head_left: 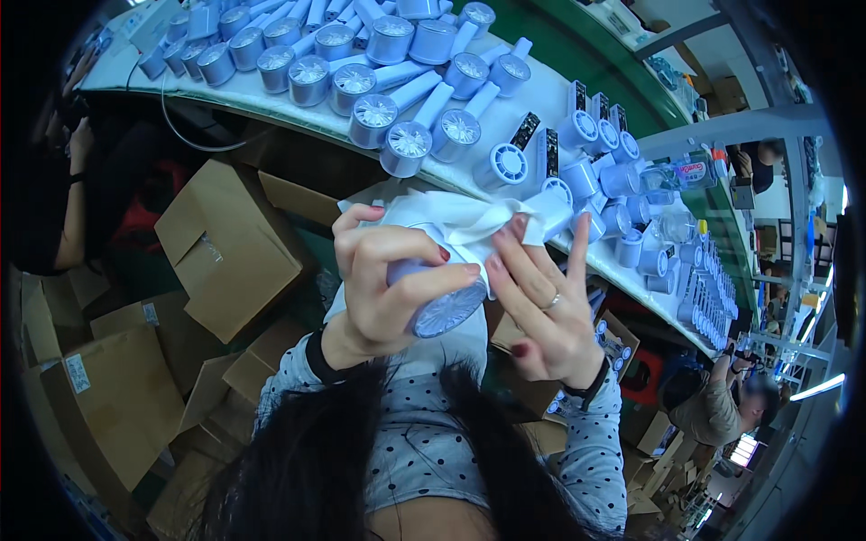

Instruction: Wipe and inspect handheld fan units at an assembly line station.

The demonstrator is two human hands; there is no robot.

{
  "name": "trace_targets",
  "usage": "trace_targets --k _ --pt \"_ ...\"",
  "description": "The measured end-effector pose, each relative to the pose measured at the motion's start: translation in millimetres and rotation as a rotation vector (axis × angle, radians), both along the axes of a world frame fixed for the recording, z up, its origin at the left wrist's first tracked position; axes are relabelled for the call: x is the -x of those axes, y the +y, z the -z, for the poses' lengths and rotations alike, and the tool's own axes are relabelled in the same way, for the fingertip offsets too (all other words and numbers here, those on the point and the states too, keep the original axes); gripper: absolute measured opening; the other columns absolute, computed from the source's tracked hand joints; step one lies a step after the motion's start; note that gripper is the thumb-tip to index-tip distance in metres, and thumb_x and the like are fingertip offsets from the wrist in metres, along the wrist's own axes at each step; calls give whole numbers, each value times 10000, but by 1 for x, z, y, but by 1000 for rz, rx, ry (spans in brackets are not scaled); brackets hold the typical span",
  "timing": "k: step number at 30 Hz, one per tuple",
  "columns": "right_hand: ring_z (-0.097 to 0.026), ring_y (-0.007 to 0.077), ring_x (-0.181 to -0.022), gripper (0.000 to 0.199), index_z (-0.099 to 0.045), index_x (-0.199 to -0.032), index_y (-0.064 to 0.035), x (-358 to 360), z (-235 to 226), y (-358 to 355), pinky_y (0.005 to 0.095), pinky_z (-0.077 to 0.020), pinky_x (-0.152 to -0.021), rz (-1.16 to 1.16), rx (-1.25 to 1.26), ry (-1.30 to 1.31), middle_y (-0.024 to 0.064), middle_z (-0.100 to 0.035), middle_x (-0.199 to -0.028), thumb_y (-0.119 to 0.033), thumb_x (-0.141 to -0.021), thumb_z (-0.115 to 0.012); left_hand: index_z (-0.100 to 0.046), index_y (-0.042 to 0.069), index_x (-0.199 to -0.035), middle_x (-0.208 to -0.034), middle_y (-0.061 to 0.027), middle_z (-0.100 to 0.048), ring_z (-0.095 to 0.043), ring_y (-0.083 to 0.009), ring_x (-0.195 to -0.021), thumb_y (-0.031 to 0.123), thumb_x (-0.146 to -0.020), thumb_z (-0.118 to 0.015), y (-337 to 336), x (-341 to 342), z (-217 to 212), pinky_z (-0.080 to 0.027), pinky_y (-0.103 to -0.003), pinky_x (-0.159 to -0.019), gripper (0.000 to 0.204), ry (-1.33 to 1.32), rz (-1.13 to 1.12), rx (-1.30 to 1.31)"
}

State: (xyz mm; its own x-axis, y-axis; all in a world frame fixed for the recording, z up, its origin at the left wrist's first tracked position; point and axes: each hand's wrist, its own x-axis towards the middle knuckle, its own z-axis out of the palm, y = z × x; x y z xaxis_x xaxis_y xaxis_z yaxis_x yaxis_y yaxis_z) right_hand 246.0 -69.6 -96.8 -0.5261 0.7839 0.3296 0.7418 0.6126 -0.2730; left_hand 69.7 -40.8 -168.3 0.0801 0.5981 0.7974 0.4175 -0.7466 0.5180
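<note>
In my left hand (383,279) I grip a light blue cylindrical device (449,311), its round patterned end tilted toward me. My fingers are wrapped around its side. A crumpled white cloth (451,216) lies over the far side of the device and partly hides it. My right hand (546,311), with a ring on one finger, is beside the device. Its fingers are stretched out and apart, with some fingertips touching the cloth and the thumb free. Just beyond the hands, similar light blue devices with handles (406,144) lie on the white-topped workbench (465,176).
More blue units with dark narrow panels (548,153) and several bottles (677,173) occupy the bench's right part. Open cardboard boxes (230,243) crowd the floor at left. A person's arm (72,189) shows at far left; another person (722,406) sits at right.
</note>
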Motion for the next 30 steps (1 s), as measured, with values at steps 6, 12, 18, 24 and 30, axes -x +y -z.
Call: trace_targets --k 6,12,18,24,30 --pt "-595 219 -856 365 -617 -992 -15 -15 5 14 351 -420 -802 -223 -109 184 72 -613 -972 -94 -644 -694 -622 239 -874 -813 75 -505 -463 -119 -818 233 -593 -739 -5 -3 -3 -334 -375 -826 304 -74 91 50" --pt "-599 210 -888 309 -624 -956 -65 -12 -17 17 396 -431 -833 -148 -86 -137 72 -616 -953 -111 -655 -678 -624 265 -875 -817 93 -497 -471 -101 -805 219 -589 -752 -6 -1 -7 -331 -379 -838 317 -85 144 48" --pt "-628 236 -911 229 -623 -913 -23 -42 -20 16 434 -418 -914 -75 -330 -241 104 -650 -895 -78 -690 -618 -628 291 -887 -810 119 -476 -458 -82 -801 191 -638 -726 -6 3 -12 -319 -380 -854 286 -79 148 -79" --pt "-615 243 -931 235 -622 -884 9 -5 -12 12 406 -427 -918 -210 -317 -239 125 -628 -948 -79 -672 -572 -635 288 -865 -813 120 -457 -424 -78 -831 222 -661 -723 -9 -6 -13 -329 -402 -837 231 7 149 -133" --pt "-606 238 -990 243 -625 -944 -5 -44 -12 22 440 -388 -956 -79 -333 -251 113 -645 -942 -24 -704 -599 -635 290 -849 -826 119 -458 -420 -77 -841 222 -647 -739 -6 4 -20 -332 -400 -851 237 36 99 -162"
